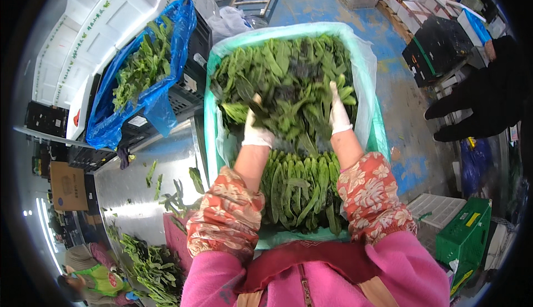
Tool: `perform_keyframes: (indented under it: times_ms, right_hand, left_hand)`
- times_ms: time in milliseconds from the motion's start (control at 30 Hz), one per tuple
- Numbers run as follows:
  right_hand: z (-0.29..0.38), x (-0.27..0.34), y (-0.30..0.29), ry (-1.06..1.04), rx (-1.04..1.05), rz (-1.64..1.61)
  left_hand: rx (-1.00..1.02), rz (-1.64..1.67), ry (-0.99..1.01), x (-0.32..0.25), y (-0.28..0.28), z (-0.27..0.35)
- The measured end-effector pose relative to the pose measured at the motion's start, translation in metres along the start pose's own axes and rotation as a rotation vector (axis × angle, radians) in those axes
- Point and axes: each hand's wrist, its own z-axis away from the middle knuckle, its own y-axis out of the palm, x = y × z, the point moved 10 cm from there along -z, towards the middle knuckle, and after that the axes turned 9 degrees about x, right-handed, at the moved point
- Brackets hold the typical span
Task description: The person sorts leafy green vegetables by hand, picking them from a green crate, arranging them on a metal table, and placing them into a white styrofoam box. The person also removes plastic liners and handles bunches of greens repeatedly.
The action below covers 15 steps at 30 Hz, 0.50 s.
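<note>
Before me stands a pale green plastic crate (213, 140), lined with thin translucent plastic film (364, 65) and packed with leafy greens. My left hand (255, 127) and my right hand (339, 109), both in whitish gloves, press a loose bundle of dark leafy greens (287, 115) between them from its two sides. Leaves hide some of the left fingers; the right thumb and fingers point away from me along the bundle's edge. Nearer my body, a row of long greens (302, 190) lies side by side, stem ends towards the hands. More greens (275, 57) fill the far half.
To the left, a blue-bag-lined black crate (183, 86) holds greens, beside a metal table (141, 182) with scattered leaves and a heap of greens (154, 269). A co-worker (100, 275) is at lower left. A black-gloved hand (470, 103) reaches in from the right, above a green crate (464, 232).
</note>
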Motion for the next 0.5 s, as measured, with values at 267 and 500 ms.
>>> perform_keyframes:
  times_ms: [267,500]
  right_hand:
    - [0.003,-0.018,0.022,0.100,0.227,-0.344]
    - [-0.001,-0.026,0.043,0.173,0.399,-0.641]
  left_hand:
    - [-0.050,-0.053,-0.011,0.007,-0.045,0.012]
    - [-0.155,-0.105,0.296,-0.053,0.007,0.058]
